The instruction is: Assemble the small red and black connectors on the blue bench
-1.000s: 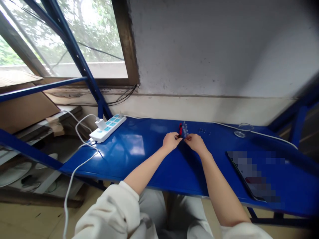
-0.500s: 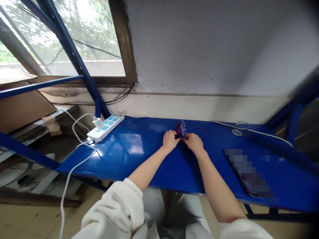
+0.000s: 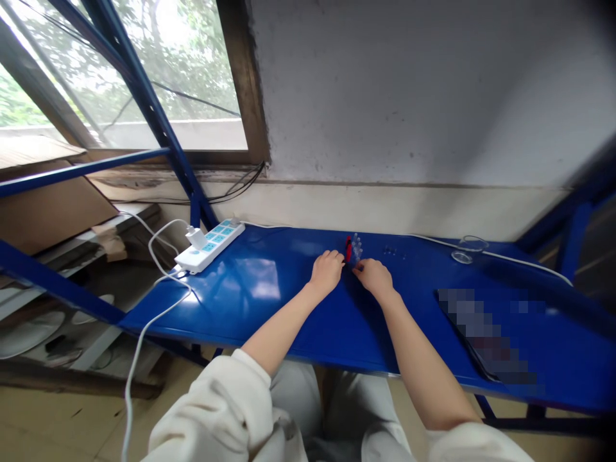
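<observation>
A small upright item stands over the blue table between my hands: a red strip [image 3: 348,250] on its left and a clear plastic piece with several knobs [image 3: 356,249] on its right. My right hand [image 3: 375,277] pinches the lower edge of the clear piece with thumb and forefinger. Just left of the red strip, my left hand [image 3: 327,269] has its fingers curled together. Its fingertips are turned away, so what they hold, if anything, is hidden.
Several tiny dark parts [image 3: 389,250] lie behind my right hand. A clear round item [image 3: 462,257] sits at the back right by a white cable. A flat dark device [image 3: 474,333], partly blurred, lies at the right. The white power strip [image 3: 209,247] is at the left.
My left hand has drawn back slightly left from the red strip, leaving a small gap. My right hand stays at the clear piece. The view has shifted a little.
</observation>
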Demonstrator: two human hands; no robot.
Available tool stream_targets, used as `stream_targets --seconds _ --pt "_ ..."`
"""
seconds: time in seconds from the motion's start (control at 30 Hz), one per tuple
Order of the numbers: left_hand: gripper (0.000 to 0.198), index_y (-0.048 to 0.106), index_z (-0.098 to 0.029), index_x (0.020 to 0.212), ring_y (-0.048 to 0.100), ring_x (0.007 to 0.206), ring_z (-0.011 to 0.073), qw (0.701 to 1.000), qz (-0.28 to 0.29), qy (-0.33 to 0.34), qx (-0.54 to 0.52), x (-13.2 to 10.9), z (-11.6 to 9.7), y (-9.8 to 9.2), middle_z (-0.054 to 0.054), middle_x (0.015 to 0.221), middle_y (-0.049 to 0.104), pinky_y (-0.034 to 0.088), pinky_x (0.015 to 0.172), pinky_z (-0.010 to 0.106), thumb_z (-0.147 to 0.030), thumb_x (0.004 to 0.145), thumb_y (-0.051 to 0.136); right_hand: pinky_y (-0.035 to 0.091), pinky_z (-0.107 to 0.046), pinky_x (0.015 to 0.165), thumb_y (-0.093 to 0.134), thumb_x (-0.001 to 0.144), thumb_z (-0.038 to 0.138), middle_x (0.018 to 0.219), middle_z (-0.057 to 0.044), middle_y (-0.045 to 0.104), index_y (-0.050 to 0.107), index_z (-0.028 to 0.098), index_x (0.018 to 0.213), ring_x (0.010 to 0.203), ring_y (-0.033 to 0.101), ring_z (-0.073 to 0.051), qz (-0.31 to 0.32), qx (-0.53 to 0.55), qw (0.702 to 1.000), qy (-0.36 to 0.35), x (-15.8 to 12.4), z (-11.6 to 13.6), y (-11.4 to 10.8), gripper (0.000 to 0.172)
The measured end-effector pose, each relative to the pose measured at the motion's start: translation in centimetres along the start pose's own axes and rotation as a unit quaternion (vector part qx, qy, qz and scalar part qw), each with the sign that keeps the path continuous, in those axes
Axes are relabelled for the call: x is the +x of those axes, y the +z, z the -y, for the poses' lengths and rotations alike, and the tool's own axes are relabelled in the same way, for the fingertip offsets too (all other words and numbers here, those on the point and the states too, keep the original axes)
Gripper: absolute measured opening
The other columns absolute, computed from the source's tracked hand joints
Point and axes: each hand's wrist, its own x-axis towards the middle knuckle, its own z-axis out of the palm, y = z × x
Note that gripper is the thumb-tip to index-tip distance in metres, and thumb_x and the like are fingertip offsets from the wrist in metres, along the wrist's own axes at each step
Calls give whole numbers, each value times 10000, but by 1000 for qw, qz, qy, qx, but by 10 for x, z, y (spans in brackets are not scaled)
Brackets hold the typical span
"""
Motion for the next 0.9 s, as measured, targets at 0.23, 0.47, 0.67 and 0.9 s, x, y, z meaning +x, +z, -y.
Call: stream_targets --seconds 0.23,0.47,0.67,0.9 --pt "112 607 -174 829 532 730 121 967 -114 -106 -204 -7 25 -13 26 805 603 426 720 259 -236 759 546 332 -242 554 361 860 279 813 -105 641 522 166 997 700 601 -192 -19 19 996 -88 -5 15 4 240" --pt "213 616 -152 824 555 681 107 904 -177 -167 -350 -16 38 -18 44 826 633 430 632 228 -338 730 573 272 -209 514 384 859 368 711 -34 619 502 200 881 611 559 -142 -23 64 986 -155 -11 28 3 207" --pt "204 628 -158 823 565 684 111 896 -192 -189 -352 -14 38 -20 42 810 642 422 632 227 -329 720 583 241 -213 485 412 838 393 645 -13 585 511 203 821 562 529 -131 -32 60 986 -151 -12 29 5 215" --pt "205 622 -157 824 566 688 114 893 -198 -189 -356 -15 37 -19 43 805 640 428 646 238 -330 723 576 222 -211 465 419 834 378 621 -6 570 504 205 798 531 507 -121 -32 55 987 -149 -11 28 5 196"
